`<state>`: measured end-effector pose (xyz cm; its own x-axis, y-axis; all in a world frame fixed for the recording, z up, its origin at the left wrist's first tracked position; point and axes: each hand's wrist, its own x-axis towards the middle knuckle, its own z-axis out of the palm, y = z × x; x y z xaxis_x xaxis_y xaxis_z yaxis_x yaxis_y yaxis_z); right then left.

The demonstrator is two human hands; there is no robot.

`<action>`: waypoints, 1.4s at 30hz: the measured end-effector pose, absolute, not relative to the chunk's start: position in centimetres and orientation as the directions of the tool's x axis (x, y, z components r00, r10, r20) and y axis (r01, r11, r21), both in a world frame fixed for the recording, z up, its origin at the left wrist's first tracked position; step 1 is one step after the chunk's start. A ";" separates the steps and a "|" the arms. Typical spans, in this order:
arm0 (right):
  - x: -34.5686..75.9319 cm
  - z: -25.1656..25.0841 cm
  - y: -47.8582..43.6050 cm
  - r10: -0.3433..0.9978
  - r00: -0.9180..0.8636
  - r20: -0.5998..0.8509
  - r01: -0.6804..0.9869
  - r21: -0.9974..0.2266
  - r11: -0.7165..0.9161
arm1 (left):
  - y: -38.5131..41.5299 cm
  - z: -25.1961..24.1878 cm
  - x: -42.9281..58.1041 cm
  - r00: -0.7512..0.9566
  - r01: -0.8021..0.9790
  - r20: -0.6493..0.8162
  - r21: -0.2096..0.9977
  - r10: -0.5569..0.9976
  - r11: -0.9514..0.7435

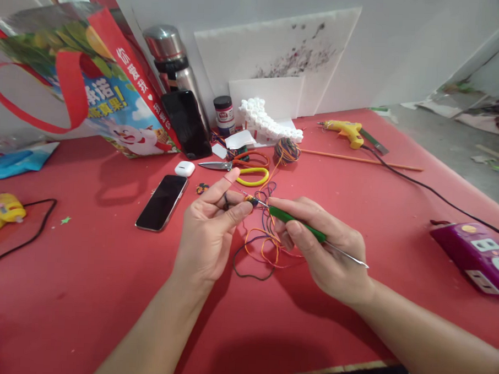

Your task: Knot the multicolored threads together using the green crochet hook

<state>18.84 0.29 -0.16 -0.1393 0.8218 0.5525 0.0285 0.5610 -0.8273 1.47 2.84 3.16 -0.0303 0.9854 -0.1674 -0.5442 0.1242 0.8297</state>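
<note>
My left hand (210, 229) pinches a small crocheted piece (251, 200) of multicoloured yarn between thumb and fingers, its index finger raised with yarn running over it. In my right hand (329, 251) is a crochet hook (301, 225) with a green handle and metal ends. The hook's front tip meets the crocheted piece; its other end points back past my palm. Loose yarn (267, 248) in orange, pink, purple and dark strands lies looped on the table below. It leads up to a multicoloured yarn ball (287, 151).
Scissors (252, 168) lie behind my hands. Two phones (161, 202), one leaning on a steel flask (172, 57), an earphone case (184, 169) and a shopping bag (124, 104) are left. Glue guns (345, 130) lie on both sides. A purple box (473, 257) stands right.
</note>
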 end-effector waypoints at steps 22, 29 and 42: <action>18.0 -0.5 0.1 0.656 -0.190 0.730 0.291 -0.597 0.748 | 1.8 2.1 3.0 -0.064 -0.380 -0.035 0.925 0.997 0.008; 18.4 -0.2 0.1 0.697 -0.192 0.691 0.243 -0.654 0.716 | 2.3 2.6 2.2 -0.087 -0.387 -0.059 0.922 0.994 0.021; 19.0 -0.2 0.5 0.771 -0.201 0.604 0.074 -0.776 0.627 | 2.4 2.8 2.0 -0.023 -0.487 -0.108 0.869 0.994 0.083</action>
